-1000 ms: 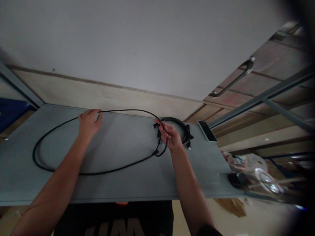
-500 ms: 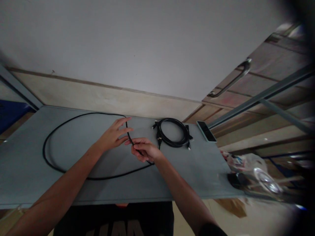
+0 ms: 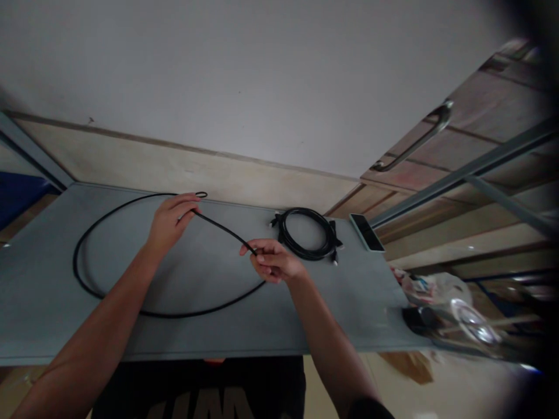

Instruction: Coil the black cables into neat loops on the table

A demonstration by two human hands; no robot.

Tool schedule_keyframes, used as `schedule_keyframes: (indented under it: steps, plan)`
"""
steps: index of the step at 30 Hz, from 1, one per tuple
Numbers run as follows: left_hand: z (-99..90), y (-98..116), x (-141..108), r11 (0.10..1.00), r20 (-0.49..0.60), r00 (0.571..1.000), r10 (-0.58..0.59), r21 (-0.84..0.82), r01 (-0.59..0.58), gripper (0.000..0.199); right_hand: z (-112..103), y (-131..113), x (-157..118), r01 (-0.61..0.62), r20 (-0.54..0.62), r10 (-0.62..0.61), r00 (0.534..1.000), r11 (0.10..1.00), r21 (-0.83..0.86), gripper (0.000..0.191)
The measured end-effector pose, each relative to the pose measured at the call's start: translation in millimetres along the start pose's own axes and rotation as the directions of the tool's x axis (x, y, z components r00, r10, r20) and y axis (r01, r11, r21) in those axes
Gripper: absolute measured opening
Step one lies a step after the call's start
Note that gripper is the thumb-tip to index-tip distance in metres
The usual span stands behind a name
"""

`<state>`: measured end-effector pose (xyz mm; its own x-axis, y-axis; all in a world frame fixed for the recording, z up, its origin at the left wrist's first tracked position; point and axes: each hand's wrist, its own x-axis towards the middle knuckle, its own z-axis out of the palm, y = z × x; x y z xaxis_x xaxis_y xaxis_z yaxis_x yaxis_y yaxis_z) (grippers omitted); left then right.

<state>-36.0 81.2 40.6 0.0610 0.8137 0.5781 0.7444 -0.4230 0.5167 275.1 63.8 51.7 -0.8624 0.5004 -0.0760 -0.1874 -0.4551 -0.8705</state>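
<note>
A long black cable (image 3: 177,316) lies in a wide loop on the grey table (image 3: 209,337). My left hand (image 3: 171,220) has its fingers closed on the cable near the table's back edge, where a small bend of it sticks out past the fingertips. My right hand (image 3: 276,261) pinches the same cable nearer the middle. Between both hands a stretch of cable runs slanting down to the right. The cable's ends are hidden by my hands or cannot be made out.
A coiled black cable (image 3: 286,247) with several plugs rests right of my hands. Beyond it lies a phone (image 3: 367,233) by the metal frame (image 3: 437,189). A pale wall (image 3: 244,169) rises behind the table. Plastic bags (image 3: 441,289) and a dark round object (image 3: 417,320) are at the right edge.
My left hand has moved left and back and closed on the cable. My right hand has shifted slightly right, and the stretch between them is longer.
</note>
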Motion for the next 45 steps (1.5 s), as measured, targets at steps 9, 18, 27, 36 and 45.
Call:
schedule_keyframes:
  steps: [9, 18, 27, 36, 45]
  plan:
    - [-10.2, -18.2, 3.1, 0.999, -0.344, 0.939, 0.013, -0.027, -0.023, 0.011, -37.7, -16.2, -10.4, 0.324, -0.420, -0.333, 0.844, 0.941, -0.096, 0.025]
    - [29.1, -3.4, -4.0, 0.968, -0.128, 0.976, -0.176, -0.201, 0.148, 0.064, -56.1, -8.2, 4.0, 0.401, -0.652, -0.472, 0.594, 0.876, -0.269, 0.030]
    - [64.5, 33.8, -30.2, 0.975, 0.603, 0.766, 0.221, -0.166, -0.150, 0.044, -78.1, 0.0, 6.7, 0.292, -0.802, -0.446, 0.398, 0.890, -0.350, 0.033]
    - [82.3, 89.9, -60.0, 0.920, 0.766, 0.522, 0.375, -0.238, -0.312, 0.063, -78.0, 6.9, 7.8, -0.060, -0.879, -0.331, 0.342, 0.926, -0.372, 0.046]
    - [88.7, 130.3, -71.1, 0.849, 0.766, 0.382, 0.517, -0.400, -0.346, 0.069, -66.2, -0.1, -6.1, -0.589, -0.733, -0.224, 0.642, 0.468, -0.659, 0.050]
